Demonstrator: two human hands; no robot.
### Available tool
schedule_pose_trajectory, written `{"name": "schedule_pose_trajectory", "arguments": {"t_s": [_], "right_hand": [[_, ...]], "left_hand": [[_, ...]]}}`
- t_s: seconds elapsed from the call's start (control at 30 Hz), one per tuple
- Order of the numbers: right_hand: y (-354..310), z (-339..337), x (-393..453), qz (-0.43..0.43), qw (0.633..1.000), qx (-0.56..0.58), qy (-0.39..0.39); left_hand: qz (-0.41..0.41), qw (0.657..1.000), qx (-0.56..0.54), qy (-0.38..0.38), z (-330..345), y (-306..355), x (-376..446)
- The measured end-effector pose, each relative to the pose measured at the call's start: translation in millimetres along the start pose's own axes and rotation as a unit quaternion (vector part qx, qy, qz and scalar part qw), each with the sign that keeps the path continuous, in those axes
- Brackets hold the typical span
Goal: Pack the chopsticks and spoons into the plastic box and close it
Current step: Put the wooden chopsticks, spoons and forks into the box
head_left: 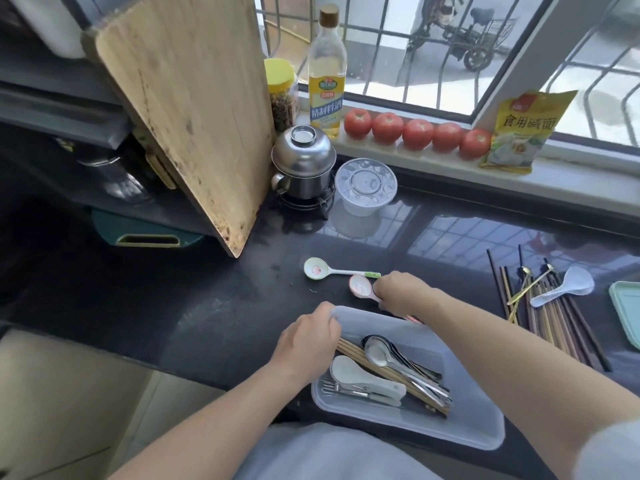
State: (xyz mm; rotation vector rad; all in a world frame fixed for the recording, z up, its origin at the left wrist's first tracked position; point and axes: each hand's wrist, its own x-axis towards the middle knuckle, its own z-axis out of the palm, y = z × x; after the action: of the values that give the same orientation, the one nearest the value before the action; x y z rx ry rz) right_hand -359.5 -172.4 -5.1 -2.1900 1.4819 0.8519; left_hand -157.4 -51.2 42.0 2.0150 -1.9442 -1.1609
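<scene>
The tall oil bottle (327, 72) by the window carries a blue band reading 精制料酒 below a yellow label whose smaller print is too blurred to read. The yellow pouch (523, 131) on the sill reads 食用碱面 in dark characters.

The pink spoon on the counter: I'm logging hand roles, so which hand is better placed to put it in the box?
Right. The right hand already holds the pink spoon by its handle, beside the plastic box. The left hand grips the box's far corner, steadying it.
</scene>
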Motion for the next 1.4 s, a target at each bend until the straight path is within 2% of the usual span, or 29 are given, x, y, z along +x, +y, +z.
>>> {"name": "schedule_pose_trajectory", "arguments": {"t_s": [0.1,0.17,0.23,0.27,0.33,0.37,0.4,0.47,0.53,0.63,0.83,1.03,1.2,1.3,1.4], "right_hand": [[9,-16,-18,-0.014,0.998,0.057,0.034],[17,-29,-46,-0.012,0.979,0.165,0.12],[19,-43,-91,-0.024,0.928,0.303,0.215],[17,-49,-119,-0.04,0.895,0.38,0.229],[11,-52,-174,-0.086,0.853,0.486,0.173],[8,-46,-192,-0.1,0.854,0.496,0.124],[7,-33,-203,-0.1,0.872,0.474,0.076],[3,1,-202,-0.08,0.934,0.347,0.021],[-6,32,-187,-0.057,0.978,0.199,-0.007],[-27,60,-163,-0.058,0.993,0.1,0.01],[-57,59,-128,-0.099,0.988,0.107,0.042],[-65,61,-123,-0.112,0.99,0.074,0.035],[-39,34,-140,-0.096,0.961,0.254,0.042],[-20,-1,-133,-0.061,0.905,0.414,0.073],[-20,-36,-115,-0.068,0.857,0.504,0.084]], "left_hand": [[-0.003,1.0,-0.002,0.001,-2,0,-1],[-0.007,1.0,-0.009,-0.003,-2,1,-2],[-0.011,1.0,-0.018,-0.006,-2,1,-2],[-0.013,1.0,-0.025,-0.005,-1,1,-1],[-0.019,0.999,-0.04,-0.004,0,-1,-1],[-0.02,0.999,-0.043,-0.003,1,-2,0],[-0.019,0.999,-0.044,-0.003,1,-2,1],[-0.016,0.999,-0.043,-0.004,1,-3,2],[-0.014,0.999,-0.043,-0.003,0,-2,1],[-0.012,0.999,-0.047,0.002,1,-1,0],[-0.021,0.999,-0.044,0.012,0,4,-4],[-0.028,0.998,-0.044,0.022,1,5,-6],[-0.026,0.999,-0.043,0.018,1,7,-6],[-0.024,0.999,-0.046,0.017,0,8,-6],[-0.03,0.998,-0.05,0.026,5,7,-7]]}}
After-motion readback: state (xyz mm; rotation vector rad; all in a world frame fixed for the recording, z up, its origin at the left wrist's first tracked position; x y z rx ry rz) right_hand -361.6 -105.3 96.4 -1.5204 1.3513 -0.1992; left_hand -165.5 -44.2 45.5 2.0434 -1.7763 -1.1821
